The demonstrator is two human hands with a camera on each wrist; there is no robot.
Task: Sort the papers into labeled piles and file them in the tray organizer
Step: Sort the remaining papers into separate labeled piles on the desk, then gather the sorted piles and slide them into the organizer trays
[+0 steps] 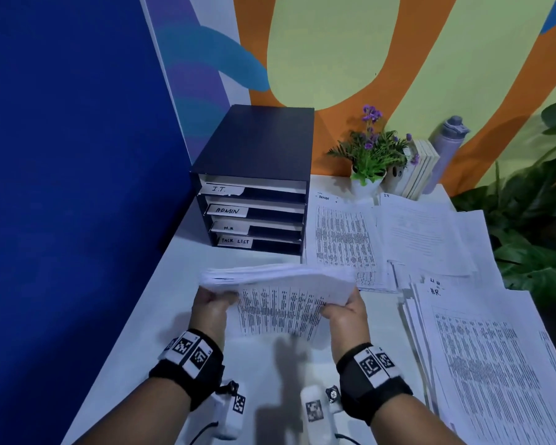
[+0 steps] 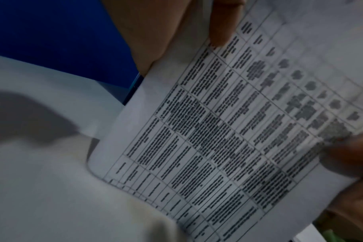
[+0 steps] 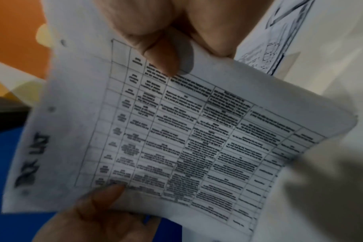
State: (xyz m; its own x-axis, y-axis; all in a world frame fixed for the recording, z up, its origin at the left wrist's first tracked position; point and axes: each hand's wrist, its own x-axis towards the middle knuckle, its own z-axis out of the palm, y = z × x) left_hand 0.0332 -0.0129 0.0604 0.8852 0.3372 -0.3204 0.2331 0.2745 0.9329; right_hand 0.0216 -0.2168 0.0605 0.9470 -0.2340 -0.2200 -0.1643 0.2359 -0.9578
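A stack of printed table sheets [image 1: 280,293] hangs above the white table, bent over at its far edge. My left hand [image 1: 211,303] grips its left side and my right hand [image 1: 345,311] grips its right side. In the left wrist view a thumb lies on the stack [image 2: 228,131]. The right wrist view shows the same stack [image 3: 186,139] with handwriting along one margin. The black tray organizer [image 1: 257,149] stands behind, its slots labeled I.T., ADMIN, H.R and TASK LIST. Sorted piles lie to the right: ADMIN [image 1: 341,232], IT [image 1: 421,226], HR [image 1: 482,342].
A potted plant with purple flowers [image 1: 371,152], some books [image 1: 419,168] and a grey bottle [image 1: 445,149] stand at the table's back. A large leafy plant [image 1: 536,213] is at the right. A blue partition [image 1: 77,187] borders the left side.
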